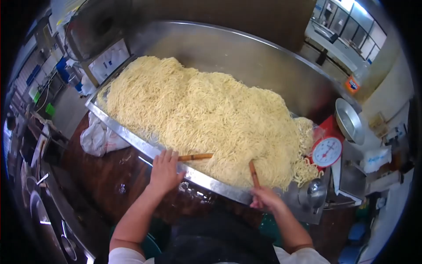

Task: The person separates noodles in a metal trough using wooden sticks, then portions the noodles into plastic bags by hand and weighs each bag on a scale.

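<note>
The left hand [165, 170] grips a wooden stick [196, 156] at the near rim of the steel tray [145, 147], its tip buried in the noodles [198, 114]. The right hand [264, 198] is closed around a second stick [254, 173], also pushed into the heap. The noodles lie piled just ahead of both hands, most looking loose and spread; a clump right of the right hand spills beside a red scale [327, 151]. Left of the left hand, a white bag [97, 137] sits on the dark surface [116, 176]; kitchen shelving stands beyond.
</note>
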Tool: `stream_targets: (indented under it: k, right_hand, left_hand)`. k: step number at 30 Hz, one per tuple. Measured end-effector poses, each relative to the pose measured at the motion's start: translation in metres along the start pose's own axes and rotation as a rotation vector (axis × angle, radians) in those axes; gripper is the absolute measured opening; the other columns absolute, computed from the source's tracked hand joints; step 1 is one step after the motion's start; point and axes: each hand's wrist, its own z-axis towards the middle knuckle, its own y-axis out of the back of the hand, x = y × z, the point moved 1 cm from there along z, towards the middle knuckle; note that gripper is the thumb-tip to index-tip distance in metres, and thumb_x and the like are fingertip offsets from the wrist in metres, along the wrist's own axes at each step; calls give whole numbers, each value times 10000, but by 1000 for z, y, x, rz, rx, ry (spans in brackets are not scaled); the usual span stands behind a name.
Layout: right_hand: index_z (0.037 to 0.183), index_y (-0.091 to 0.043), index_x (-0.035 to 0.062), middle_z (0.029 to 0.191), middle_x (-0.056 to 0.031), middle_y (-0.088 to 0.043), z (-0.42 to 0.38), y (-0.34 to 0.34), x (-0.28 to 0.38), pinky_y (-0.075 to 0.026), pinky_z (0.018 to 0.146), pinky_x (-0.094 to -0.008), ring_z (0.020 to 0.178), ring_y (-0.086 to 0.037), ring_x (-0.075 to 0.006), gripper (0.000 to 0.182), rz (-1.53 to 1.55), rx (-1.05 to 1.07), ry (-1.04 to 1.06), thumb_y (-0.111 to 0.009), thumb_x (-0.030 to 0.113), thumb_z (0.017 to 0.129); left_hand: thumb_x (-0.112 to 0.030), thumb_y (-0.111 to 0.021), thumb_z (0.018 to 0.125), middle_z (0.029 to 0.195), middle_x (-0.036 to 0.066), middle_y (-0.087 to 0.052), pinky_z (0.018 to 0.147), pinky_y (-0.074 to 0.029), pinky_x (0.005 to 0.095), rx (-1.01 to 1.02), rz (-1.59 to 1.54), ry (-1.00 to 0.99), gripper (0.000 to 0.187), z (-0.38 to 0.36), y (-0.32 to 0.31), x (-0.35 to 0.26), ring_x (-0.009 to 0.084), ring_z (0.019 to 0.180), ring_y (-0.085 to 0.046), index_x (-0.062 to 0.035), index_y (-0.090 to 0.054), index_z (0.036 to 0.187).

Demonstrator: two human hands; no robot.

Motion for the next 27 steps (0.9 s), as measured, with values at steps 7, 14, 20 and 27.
stream_targets:
  k: [7,14,20,27]
  right_hand:
    - [1033,-560,45,968,-127,-643,24,-109,26,-513,790,-359,904,-644,-219,273,334,344,25,-594,272,886]
    - [1303,-375,48,1014,-131,-616,39,-199,61,-471,896,-412,995,-585,-267,498,890,308,80,-569,119,850]
    - [1204,-450,70,729,-32,-515,11,-186,31,-493,700,-373,682,-547,-189,428,899,11,87,-608,81,807]
    - [1306,-427,50,669,-26,-513,-104,-115,26,-441,473,-289,487,-496,-137,609,235,-226,-110,-672,58,749]
  left_hand:
    - [-428,-571,858,975,121,-667,859,-442,462,817,5,31,415,49,-22,35,288,918,-633,-80,-620,1079]
    - [-410,-538,901,859,132,-666,735,-487,388,1037,-719,-311,377,34,8,22,299,796,-645,-72,-631,1036]
    - [-420,-544,893,988,191,-646,828,-475,402,1006,-787,-606,439,61,34,29,337,945,-616,-35,-615,1090]
    - [-350,-669,803,1130,239,-592,934,-434,436,-275,-560,-66,499,147,-6,136,405,1094,-539,-3,-586,1153]
